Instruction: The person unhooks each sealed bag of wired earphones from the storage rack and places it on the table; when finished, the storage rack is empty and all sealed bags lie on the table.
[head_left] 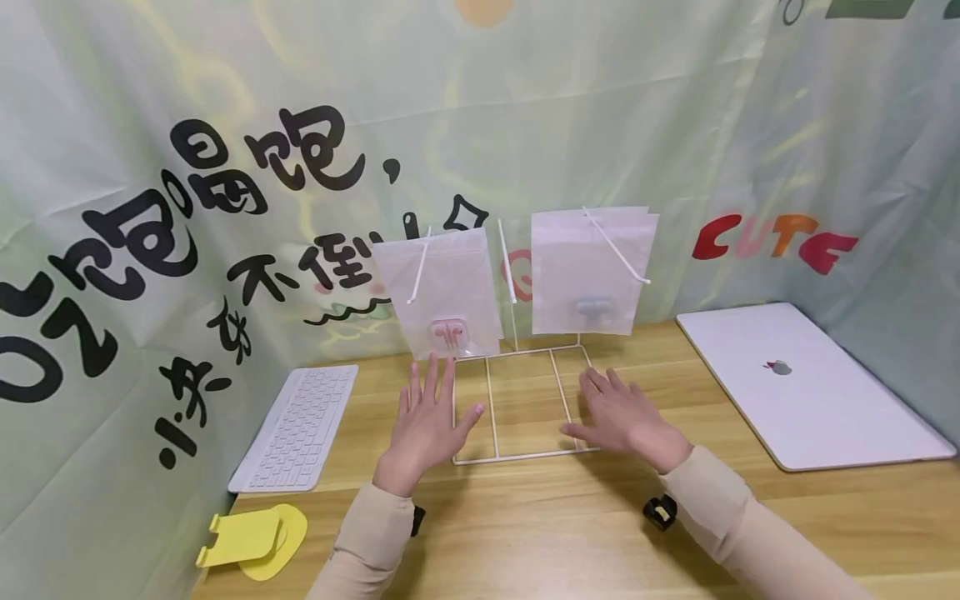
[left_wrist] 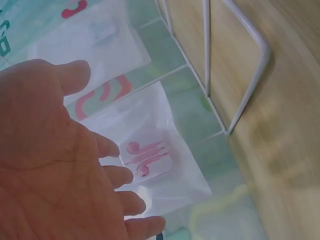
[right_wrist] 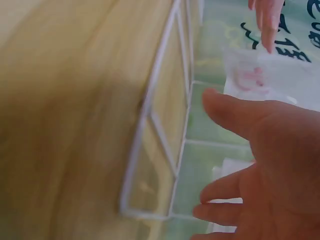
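Observation:
A white wire rack stands on the wooden table, with prongs at its upright back. Two translucent white bags hang from it. The left bag contains pink earphones; the right bag shows a pale bluish item, its kind unclear. My left hand, fingers spread, is beside the rack's left side, fingertips near the left bag's lower edge in the head view. On the opposite side, my right hand reaches toward the rack base with extended fingers. Neither hand holds anything; contact with the rack cannot be told.
A white keyboard lies at the left, behind a yellow folding stand. To the right lies a closed silver laptop. A printed cloth hangs behind and around the table.

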